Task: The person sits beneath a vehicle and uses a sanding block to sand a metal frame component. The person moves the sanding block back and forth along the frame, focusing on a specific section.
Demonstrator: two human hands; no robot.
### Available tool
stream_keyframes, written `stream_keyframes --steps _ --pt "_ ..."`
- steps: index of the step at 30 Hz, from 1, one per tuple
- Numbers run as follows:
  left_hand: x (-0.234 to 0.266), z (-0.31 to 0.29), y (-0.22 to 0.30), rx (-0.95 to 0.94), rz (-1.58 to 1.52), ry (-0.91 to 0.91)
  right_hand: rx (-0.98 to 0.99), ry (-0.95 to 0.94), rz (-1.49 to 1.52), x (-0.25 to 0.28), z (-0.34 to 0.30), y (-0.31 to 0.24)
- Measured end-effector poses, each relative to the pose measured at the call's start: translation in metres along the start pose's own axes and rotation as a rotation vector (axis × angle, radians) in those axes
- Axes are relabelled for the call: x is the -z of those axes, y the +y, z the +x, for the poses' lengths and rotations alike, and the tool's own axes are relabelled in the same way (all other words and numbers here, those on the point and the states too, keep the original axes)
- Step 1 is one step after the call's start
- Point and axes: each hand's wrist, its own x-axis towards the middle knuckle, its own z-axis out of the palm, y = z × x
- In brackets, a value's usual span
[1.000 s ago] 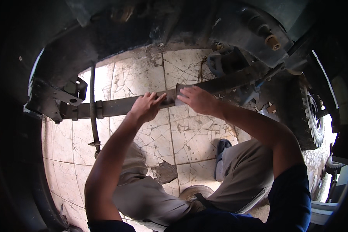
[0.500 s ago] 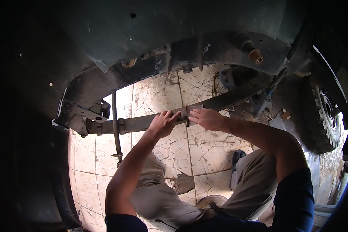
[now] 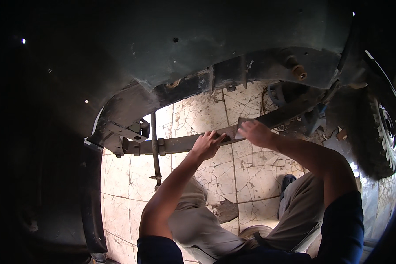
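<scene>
Fingers of both hands unmoved on leaf spring; view shifted.

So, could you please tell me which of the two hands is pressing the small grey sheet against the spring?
The right hand; the left hand grips the leaf spring bare.

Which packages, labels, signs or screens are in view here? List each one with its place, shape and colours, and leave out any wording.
None in view: no package, label, sign or screen.
What shows instead: both hands, the left hand and the right hand, rest on a long grey metal spring bar under a dark vehicle body.
A tyre stands at the right over a cracked pale tiled floor.
</scene>
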Motion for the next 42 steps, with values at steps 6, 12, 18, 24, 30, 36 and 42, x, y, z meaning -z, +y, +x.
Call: stream_keyframes --steps 6,12,18,24,30,36,42 --pt "0.0 -0.001 -0.002 0.003 -0.023 -0.001 0.098 -0.169 0.129 0.013 0.006 -0.014" --pt "0.005 0.002 0.002 0.006 -0.034 -0.014 -0.043 0.076 -0.047 -0.002 -0.002 0.001" --pt "0.001 -0.001 -0.001 -0.017 -0.006 0.03 0.122 -0.087 0.132 0.011 0.007 -0.02" --pt "0.001 0.0 0.001 -0.011 -0.031 0.029 0.059 -0.034 0.081 0.003 0.0 0.004" --pt "0.004 0.005 0.006 0.059 0.0 -0.057 0.123 -0.069 0.125 0.01 0.004 -0.01" --pt "0.005 0.003 0.008 0.076 0.009 -0.124 -0.035 -0.094 -0.001 0.013 0.005 0.004" --pt "0.001 0.004 0.007 0.067 -0.024 -0.073 0.076 0.014 0.138 0.006 0.005 -0.016"
